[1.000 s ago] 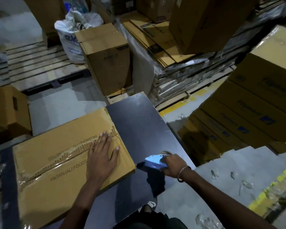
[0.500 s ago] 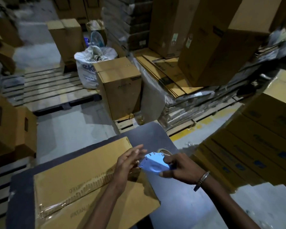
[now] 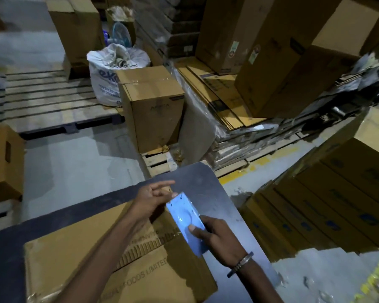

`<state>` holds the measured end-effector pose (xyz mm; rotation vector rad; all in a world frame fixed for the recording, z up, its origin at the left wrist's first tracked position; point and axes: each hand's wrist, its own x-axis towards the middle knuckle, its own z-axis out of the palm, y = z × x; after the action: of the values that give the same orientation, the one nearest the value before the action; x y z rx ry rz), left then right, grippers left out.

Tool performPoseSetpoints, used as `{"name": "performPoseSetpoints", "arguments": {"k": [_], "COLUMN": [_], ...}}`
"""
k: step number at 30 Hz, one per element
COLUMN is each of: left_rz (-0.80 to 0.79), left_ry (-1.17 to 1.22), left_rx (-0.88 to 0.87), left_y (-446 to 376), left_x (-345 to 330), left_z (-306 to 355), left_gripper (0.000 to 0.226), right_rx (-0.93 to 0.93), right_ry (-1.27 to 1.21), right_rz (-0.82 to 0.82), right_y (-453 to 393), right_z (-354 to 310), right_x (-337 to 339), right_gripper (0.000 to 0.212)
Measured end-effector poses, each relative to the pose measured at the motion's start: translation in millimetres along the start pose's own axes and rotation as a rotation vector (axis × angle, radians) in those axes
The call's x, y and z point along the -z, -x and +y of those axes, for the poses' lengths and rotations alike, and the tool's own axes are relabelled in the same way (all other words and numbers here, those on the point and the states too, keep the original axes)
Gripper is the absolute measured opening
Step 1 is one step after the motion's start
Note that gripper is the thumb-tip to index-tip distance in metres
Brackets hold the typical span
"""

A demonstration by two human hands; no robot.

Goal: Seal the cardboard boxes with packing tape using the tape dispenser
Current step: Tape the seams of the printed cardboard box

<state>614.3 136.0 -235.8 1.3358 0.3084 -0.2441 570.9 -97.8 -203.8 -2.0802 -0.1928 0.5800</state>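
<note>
Box (image 3: 79,254) lies flat at the desk's (image 3: 206,184) near-left corner, light but floppy, so press near the seam. Right hand (image 3: 219,239) grips the hard, slick dispenser (image 3: 185,217) over the box's far-right corner; left hand (image 3: 151,199), fingers loose, touches its tip.

Print on the cartons, dimly lit

"FOODS LIMITED" runs across the flat cardboard box (image 3: 162,278) on the table; the white sack (image 3: 105,79) behind shows blue letters "ek", the rest hidden.
</note>
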Motion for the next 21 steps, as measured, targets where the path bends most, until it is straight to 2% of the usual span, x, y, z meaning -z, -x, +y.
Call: {"name": "performPoseSetpoints", "arguments": {"k": [2, 5, 7, 13, 17, 21], "left_rz": [0.027, 0.048, 0.080, 0.170, 0.194, 0.213], "left_ry": [-0.078, -0.151, -0.215, -0.373, -0.373, -0.405], "left_rx": [0.014, 0.012, 0.000, -0.040, 0.014, 0.111], "left_y": [-17, -44, -60, -86, -94, -104], "left_x": [10, 21, 26, 27, 31, 40], "left_z": [11, 22, 24, 1, -14, -17], "left_gripper": [0.050, 0.054, 0.056, 0.065, 0.070, 0.069], "right_rx": [-0.015, -0.129, -0.187, -0.322, -0.377, -0.437], "right_ry": [-0.077, -0.211, -0.196, -0.048, -0.009, -0.066], "right_rz": [0.087, 0.164, 0.202, 0.319, 0.258, 0.224], "right_y": [-11, -32, -43, -71, -91, -102], "right_z": [-9, -21, -28, -40, -47, -57], "right_x": [-12, -25, -34, -36, -25, -22], "right_gripper": [0.045, 0.040, 0.035, 0.042, 0.041, 0.052]}}
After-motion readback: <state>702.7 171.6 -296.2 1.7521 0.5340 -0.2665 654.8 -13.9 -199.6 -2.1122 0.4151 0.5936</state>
